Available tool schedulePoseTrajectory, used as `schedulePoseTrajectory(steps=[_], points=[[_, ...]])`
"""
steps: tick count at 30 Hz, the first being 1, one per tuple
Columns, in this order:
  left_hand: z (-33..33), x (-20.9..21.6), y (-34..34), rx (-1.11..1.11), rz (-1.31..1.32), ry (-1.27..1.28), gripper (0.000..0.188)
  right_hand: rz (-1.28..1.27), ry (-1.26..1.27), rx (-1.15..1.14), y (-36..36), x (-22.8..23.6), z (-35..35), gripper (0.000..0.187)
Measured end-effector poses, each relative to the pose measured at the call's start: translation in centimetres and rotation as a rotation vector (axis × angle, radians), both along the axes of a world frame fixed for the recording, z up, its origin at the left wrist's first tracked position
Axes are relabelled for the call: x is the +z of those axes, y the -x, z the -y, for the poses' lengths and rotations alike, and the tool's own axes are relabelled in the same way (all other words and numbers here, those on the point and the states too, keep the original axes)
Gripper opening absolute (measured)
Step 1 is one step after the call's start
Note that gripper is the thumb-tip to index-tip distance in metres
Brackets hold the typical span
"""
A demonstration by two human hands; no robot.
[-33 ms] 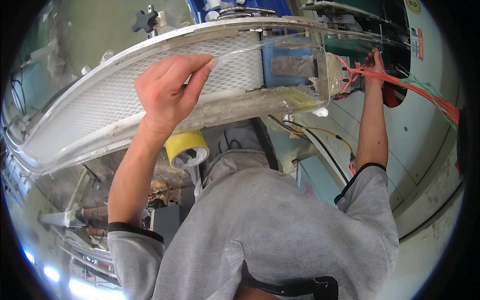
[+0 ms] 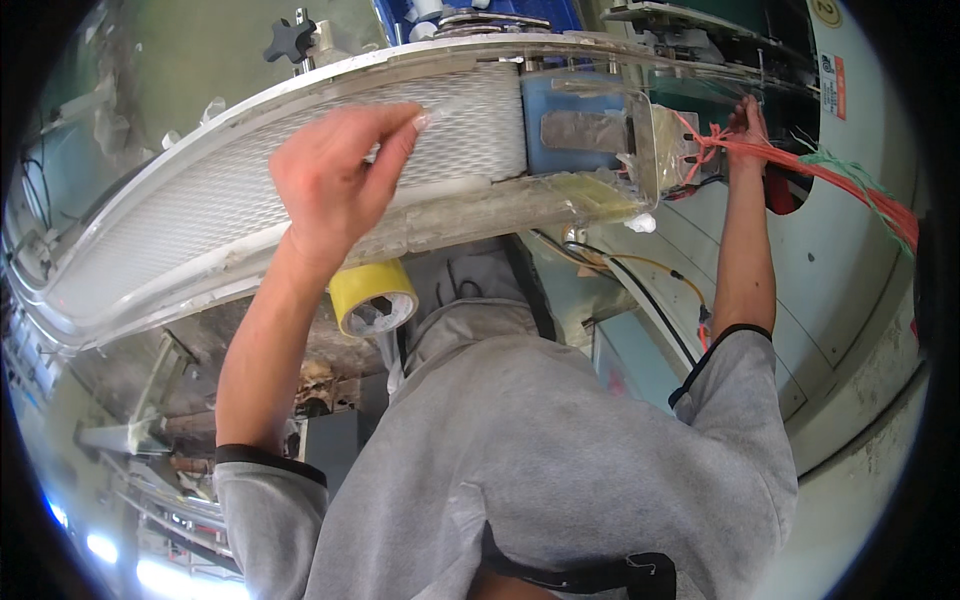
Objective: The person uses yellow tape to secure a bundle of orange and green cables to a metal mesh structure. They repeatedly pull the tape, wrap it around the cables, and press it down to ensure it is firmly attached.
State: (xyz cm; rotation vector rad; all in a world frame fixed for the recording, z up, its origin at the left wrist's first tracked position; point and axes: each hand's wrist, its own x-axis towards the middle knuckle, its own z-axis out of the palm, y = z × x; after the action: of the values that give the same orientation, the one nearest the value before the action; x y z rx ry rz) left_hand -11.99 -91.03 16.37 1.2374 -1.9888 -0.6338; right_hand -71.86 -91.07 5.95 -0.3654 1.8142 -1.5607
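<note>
My left hand point(image 2: 335, 175) is raised above a conveyor point(image 2: 460, 110) with a white, diamond-textured belt. Its thumb and forefinger are pinched on a scrap of thin clear film point(image 2: 424, 121). Far to the right, my right hand point(image 2: 748, 130) reaches up to the conveyor's end, fingers curled. What they grip is too small to make out. Beside that hand, red strings point(image 2: 780, 152) are knotted at a bracket point(image 2: 672, 145) and run off to the right. Below my left wrist, a roll of yellow tape point(image 2: 372, 298) rests against the conveyor's near side.
A blue block point(image 2: 570, 125) with a metal plate sits at the belt's end. Behind the conveyor are a black star knob point(image 2: 290, 42) and a blue crate point(image 2: 540, 14). Hoses and cables point(image 2: 640, 265) hang beneath, beside a pale machine panel point(image 2: 800, 290).
The clear strip stretched rightward from my left fingertips no longer shows; only a small bit is visible at the fingers. Both hands have barely moved.
</note>
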Motion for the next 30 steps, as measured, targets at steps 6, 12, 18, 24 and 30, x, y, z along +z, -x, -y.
schedulePoseTrajectory(steps=[6, 12, 18, 24, 30], points=[[2.8, 0.2, 0.9, 0.113, -0.118, 0.11, 0.008, -0.021, 0.163, -0.02, -1.0, 3.4, 3.1, 0.016], [1.1, 1.8, 1.5, 0.122, -0.135, 0.03, 0.01, -0.092, 0.243, 0.077, -2.4, 5.7, 1.2, 0.014], [-1.7, 0.7, 2.2, 0.193, -0.126, -0.379, 0.008, -0.016, 0.178, -0.129, -2.2, 2.9, -3.2, 0.017], [0.8, 3.2, 5.7, -0.036, 0.015, -0.027, 0.015, -0.041, 0.155, -0.135, 3.5, 5.3, -6.7, 0.017], [4.6, 3.3, 4.1, 0.24, -0.232, -0.129, 0.017, 0.244, 0.357, 0.102, 1.2, 7.0, -1.7, 0.019]])
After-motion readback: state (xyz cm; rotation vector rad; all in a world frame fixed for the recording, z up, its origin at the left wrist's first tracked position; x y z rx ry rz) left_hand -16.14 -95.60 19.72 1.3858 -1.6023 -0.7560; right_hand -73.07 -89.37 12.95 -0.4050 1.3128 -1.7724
